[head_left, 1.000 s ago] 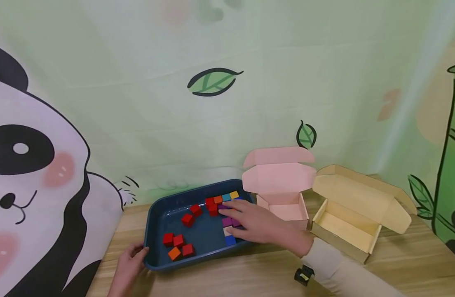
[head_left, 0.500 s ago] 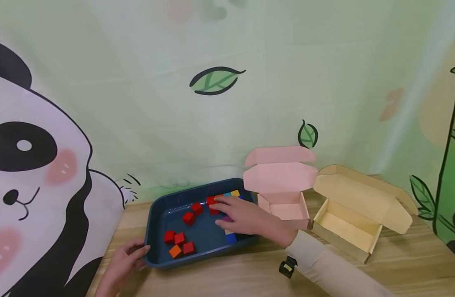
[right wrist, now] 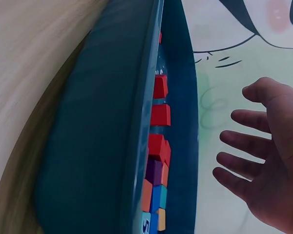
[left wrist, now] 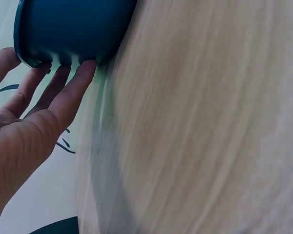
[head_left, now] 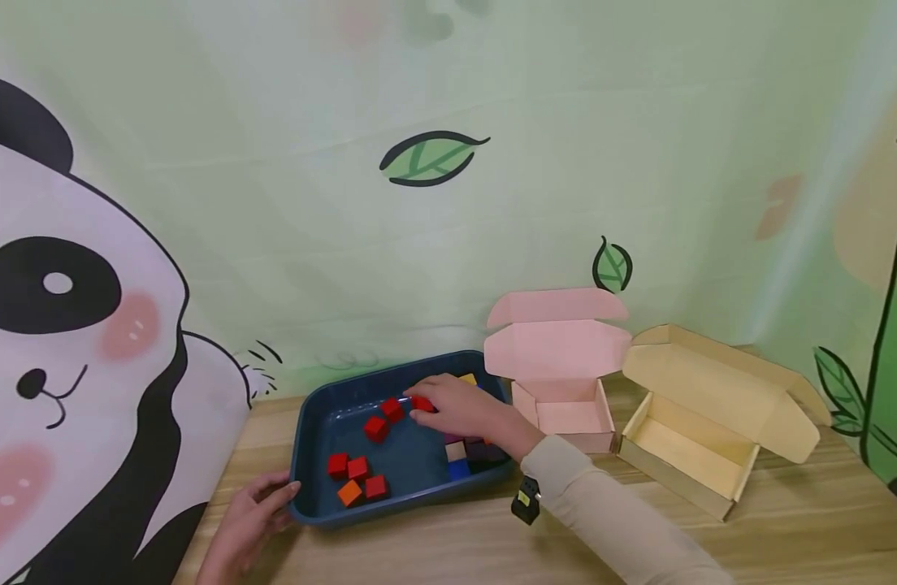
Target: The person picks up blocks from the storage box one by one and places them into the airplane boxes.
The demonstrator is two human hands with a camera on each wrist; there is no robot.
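A dark blue tray (head_left: 313, 439) with small coloured cubes in it stands on the wooden table. My left hand (head_left: 253, 520) holds its left end; the left wrist view shows several fingertips on the outer wall and a digit by the rim. My right hand (head_left: 459, 406) hovers over the tray's back right part, beside a red cube (head_left: 422, 403). Its fingers (right wrist: 241, 170) are spread and gently bent, gripping nothing. Red cubes (head_left: 376, 429) and an orange cube (head_left: 350, 493) lie scattered to the left. A blue cube (head_left: 458, 470) and others cluster on the right, partly hidden by my hand.
Right of the tray stands an open pink box (head_left: 576, 406), its lid raised. Beside it is an open tan cardboard box (head_left: 686, 443), also with its lid up. A printed cloth backdrop (head_left: 309, 268) rises behind. My right wrist carries a black device (head_left: 526, 500).
My right hand has moved left and back, from the right cluster towards the back red cubes, uncovering some of the cubes nearer the front. My left hand has stayed at the tray's left end.
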